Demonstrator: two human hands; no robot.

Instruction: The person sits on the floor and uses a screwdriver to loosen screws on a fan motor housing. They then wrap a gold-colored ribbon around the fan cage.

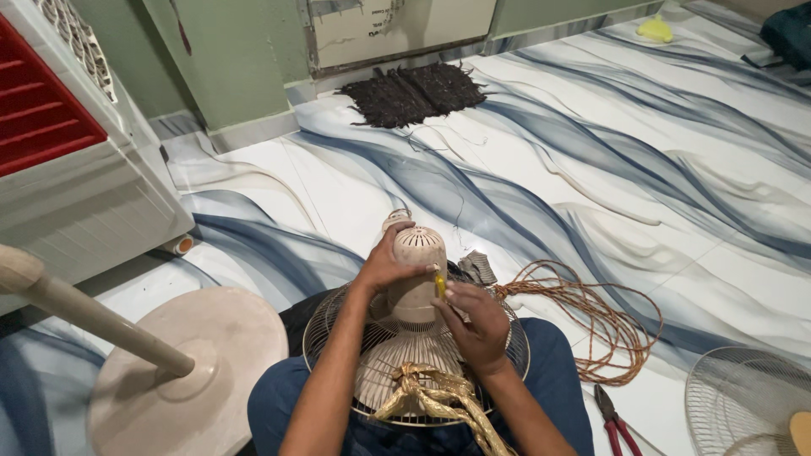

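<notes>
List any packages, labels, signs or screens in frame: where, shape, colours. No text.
Sign or panel: on the far wall at the top of the picture, above the dark mat; pale rectangle with faint dark marks, cut off by the picture's edge.
No packages or screens in view.
No label shows on the fan motor housing under the left hand and right hand.

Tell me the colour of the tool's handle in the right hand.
Yellow handle, held by the right hand; head view.
</notes>
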